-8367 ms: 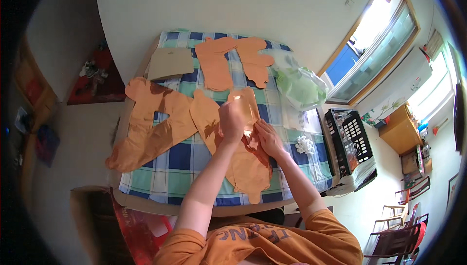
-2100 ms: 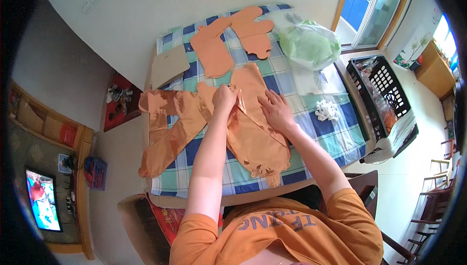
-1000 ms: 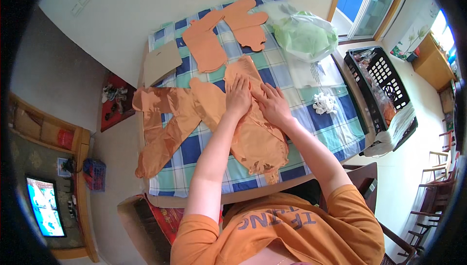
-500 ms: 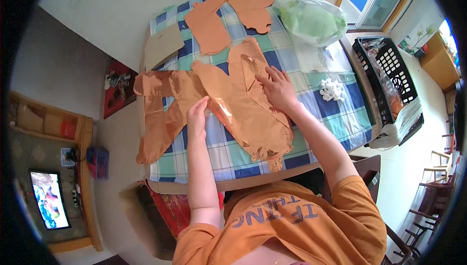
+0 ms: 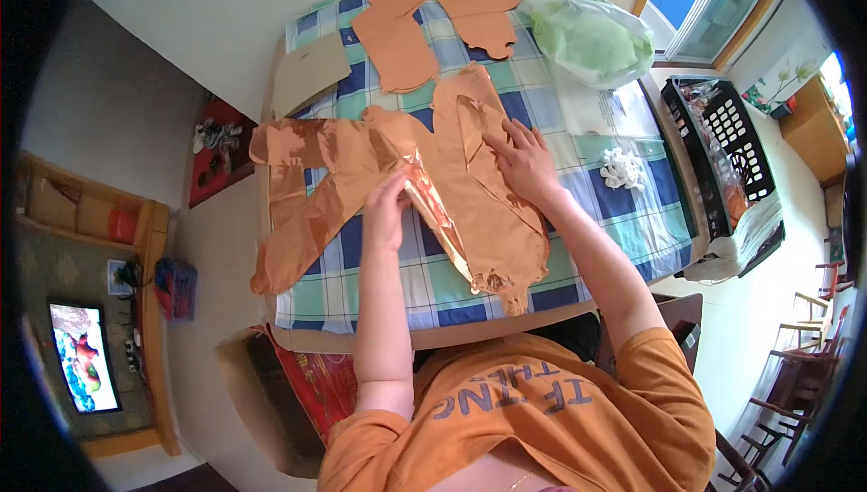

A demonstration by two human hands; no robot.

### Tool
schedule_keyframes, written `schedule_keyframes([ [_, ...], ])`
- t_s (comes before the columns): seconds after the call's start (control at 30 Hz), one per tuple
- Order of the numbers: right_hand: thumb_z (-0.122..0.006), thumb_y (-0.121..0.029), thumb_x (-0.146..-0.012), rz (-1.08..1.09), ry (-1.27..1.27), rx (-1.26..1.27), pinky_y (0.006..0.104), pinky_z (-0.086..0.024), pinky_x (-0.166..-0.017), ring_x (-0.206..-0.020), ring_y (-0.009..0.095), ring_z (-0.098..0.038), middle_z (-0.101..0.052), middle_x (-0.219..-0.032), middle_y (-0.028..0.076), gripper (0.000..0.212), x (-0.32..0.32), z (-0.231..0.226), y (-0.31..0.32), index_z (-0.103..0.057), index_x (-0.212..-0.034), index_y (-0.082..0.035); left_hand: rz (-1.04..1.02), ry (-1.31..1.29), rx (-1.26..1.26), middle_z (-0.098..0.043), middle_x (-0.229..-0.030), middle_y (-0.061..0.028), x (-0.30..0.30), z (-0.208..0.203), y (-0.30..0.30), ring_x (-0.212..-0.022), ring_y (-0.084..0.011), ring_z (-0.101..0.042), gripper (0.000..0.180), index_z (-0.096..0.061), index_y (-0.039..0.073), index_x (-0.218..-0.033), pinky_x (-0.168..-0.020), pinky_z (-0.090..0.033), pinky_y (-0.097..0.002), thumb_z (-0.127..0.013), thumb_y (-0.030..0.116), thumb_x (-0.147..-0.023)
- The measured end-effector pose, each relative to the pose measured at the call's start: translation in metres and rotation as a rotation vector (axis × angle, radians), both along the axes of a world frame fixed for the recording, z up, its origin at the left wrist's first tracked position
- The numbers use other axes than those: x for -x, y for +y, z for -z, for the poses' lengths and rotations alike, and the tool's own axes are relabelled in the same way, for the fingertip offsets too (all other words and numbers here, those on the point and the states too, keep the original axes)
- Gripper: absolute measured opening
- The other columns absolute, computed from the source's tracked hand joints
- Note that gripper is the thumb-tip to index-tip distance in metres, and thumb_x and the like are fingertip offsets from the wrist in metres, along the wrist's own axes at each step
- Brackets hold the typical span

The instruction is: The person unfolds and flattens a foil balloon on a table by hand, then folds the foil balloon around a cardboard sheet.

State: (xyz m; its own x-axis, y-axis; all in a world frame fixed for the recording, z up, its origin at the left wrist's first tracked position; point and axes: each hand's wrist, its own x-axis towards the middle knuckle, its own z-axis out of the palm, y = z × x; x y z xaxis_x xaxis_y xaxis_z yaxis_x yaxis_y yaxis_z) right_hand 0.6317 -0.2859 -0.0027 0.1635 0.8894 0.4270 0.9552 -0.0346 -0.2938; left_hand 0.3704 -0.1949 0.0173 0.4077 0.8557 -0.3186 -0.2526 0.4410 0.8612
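Note:
Deflated rose-gold foil balloons lie flat across a checked cloth. My left hand (image 5: 386, 212) is closed at the inner edge of the right-hand foil balloon (image 5: 442, 162), which rises into a shiny fold beneath its fingertips. On that balloon's right part, beside a slit-like crease, rests my right hand (image 5: 526, 164) with its fingers spread. Another foil balloon (image 5: 302, 212) extends to the left, partly meeting the first one. Farther back are more flat foil balloons (image 5: 395, 45), and a grey-beige card (image 5: 312, 72) lies near the cloth's left edge.
The checked cloth (image 5: 424, 298) covers the table. A green-and-white plastic bag (image 5: 591, 41) sits at the back right, above a small white bundle (image 5: 622, 169). A black basket (image 5: 736, 149) with packets and white cord stands beyond the right edge.
My left hand has moved up and right, lifting and folding the balloon's inner edge to the right. My right hand stays almost in place on the foil.

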Motion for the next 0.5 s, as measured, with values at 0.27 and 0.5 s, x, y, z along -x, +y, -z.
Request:
schedule_keyframes([
  [0.27,-0.058,-0.020,-0.087,0.012,-0.018,-0.001,0.0490,-0.033,-0.109,-0.133,0.031,-0.041,-0.049,-0.138,0.015,0.035,-0.003,0.006,-0.002,-0.060,-0.122,-0.019,0.254,0.424,-0.679,-0.065,-0.109,-0.0089,-0.095,-0.018,-0.040,-0.100,-0.0168,-0.061,0.028,-0.063,-0.003,-0.118,-0.087,-0.047,-0.0281,-0.055,0.012,-0.094],
  [0.5,-0.059,-0.022,-0.086,0.016,-0.013,0.027,0.0491,-0.032,-0.110,-0.133,0.031,-0.041,-0.047,-0.141,0.013,0.034,0.001,0.003,0.000,-0.062,-0.119,-0.015,-0.053,0.828,-1.266,-0.055,-0.127,-0.0242,-0.083,0.029,0.005,-0.120,-0.0361,-0.052,0.037,-0.052,-0.003,-0.129,-0.100,-0.042,-0.0411,-0.050,0.013,-0.096],
])
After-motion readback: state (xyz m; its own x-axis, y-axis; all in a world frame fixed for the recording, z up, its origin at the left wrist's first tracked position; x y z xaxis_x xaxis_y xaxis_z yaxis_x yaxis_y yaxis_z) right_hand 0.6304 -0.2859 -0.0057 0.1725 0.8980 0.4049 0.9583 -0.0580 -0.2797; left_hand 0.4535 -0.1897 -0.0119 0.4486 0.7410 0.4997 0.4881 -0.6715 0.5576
